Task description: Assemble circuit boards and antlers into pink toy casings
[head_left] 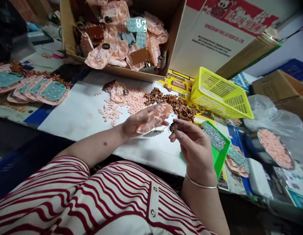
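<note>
Pinching, right hand (pixel 196 147): one round dark disc (pixel 175 127), mid-frame, between thumb and fingers. Left hand (pixel 134 122): fingers curled round one pink shell (pixel 156 118), mid-frame, above the worktop (pixel 68 111). Open room: white stretch, left of centre. Edges: cardboard box (pixel 175 36), top centre; loose pink pieces (pixel 136 99) and brown pieces (pixel 172 100) just beyond the hands; green tray (pixel 216 156), right of centre, near the right wrist.
</note>
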Motion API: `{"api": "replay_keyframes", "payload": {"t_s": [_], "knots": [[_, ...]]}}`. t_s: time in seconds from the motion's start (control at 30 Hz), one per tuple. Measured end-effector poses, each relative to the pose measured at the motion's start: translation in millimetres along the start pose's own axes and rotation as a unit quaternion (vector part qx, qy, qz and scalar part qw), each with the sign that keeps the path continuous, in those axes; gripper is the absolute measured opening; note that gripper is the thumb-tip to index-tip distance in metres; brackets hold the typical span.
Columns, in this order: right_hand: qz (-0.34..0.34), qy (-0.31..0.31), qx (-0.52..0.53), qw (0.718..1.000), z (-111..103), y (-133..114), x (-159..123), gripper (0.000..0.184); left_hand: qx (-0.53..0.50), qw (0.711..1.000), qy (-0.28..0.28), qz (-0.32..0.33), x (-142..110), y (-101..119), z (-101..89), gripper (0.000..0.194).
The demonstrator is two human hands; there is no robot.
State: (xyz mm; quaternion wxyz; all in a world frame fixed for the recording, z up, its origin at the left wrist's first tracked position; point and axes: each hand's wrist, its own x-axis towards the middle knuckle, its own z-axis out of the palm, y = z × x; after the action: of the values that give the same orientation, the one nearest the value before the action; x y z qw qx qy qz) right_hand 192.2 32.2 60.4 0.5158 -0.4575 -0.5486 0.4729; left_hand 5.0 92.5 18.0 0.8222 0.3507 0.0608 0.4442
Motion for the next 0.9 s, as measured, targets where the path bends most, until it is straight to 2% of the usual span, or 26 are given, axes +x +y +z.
{"api": "replay_keyframes", "payload": {"t_s": [0.2,0.33,0.43,0.57,0.73,0.9], "knots": [[-0.023,0.050,-0.038,0.998,6.7,8.3,6.2,0.029,0.004,0.995,-0.061,-0.083,0.0,-16.1,-4.1,0.074],[-0.059,0.108,-0.068,0.990,14.2,19.0,5.9,0.029,-0.003,0.994,-0.049,-0.096,-0.3,-21.9,-6.4,0.072],[-0.100,0.130,-0.139,0.977,15.6,27.8,3.1,0.024,-0.008,0.994,-0.041,-0.099,0.2,-24.8,-6.0,0.071],[-0.145,0.112,-0.270,0.945,7.6,35.9,-0.8,0.013,-0.035,0.995,-0.046,-0.087,2.5,-28.5,-4.4,0.065],[-0.216,0.054,-0.352,0.909,-3.2,35.5,-3.2,0.026,-0.043,0.991,-0.060,-0.107,2.2,-30.9,-9.7,0.069],[-0.329,0.073,-0.468,0.817,-0.5,29.8,-4.4,0.027,-0.041,0.990,-0.052,-0.124,1.4,-31.8,-13.8,0.071]]}}
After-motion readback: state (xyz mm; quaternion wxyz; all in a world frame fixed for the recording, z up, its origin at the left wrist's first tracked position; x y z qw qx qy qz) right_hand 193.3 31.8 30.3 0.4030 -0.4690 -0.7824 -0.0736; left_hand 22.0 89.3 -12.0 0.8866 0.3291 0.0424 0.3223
